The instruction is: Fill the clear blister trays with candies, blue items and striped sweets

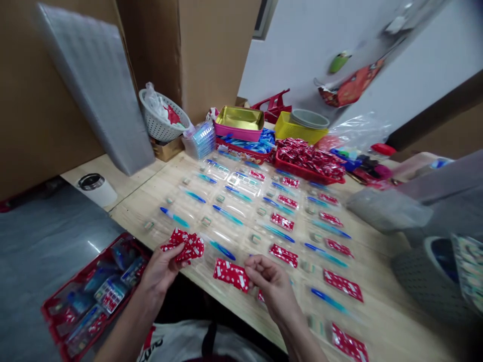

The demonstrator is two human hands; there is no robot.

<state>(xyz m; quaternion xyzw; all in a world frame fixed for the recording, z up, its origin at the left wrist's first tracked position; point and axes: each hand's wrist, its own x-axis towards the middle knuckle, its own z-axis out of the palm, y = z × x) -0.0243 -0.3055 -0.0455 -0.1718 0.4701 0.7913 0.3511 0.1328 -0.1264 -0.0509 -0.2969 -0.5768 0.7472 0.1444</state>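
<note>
Wooden table [381, 311], fingers pinching red packet [231, 274]

Rows of clear trays [241, 211] cover the table [381, 322], each with a pen [226, 214] left of a sachet [282, 221]; behind them sit two baskets [309, 168]; left of the table, lower down, lies a crate [88, 296]; a bowl [162, 118] stands far left

Glossy red foil-like packets [183, 246] printed in white sit in a bare left hand [160, 269]; another packet [231, 274] meets the right hand [269, 281]. Clear, shiny plastic trays [241, 183] cover a pale, smooth wood-grain table [385, 322]. A gold metallic tin [239, 118] gleams beside a perforated white plastic basket [160, 125] and matt brown cardboard [211, 45].
</note>
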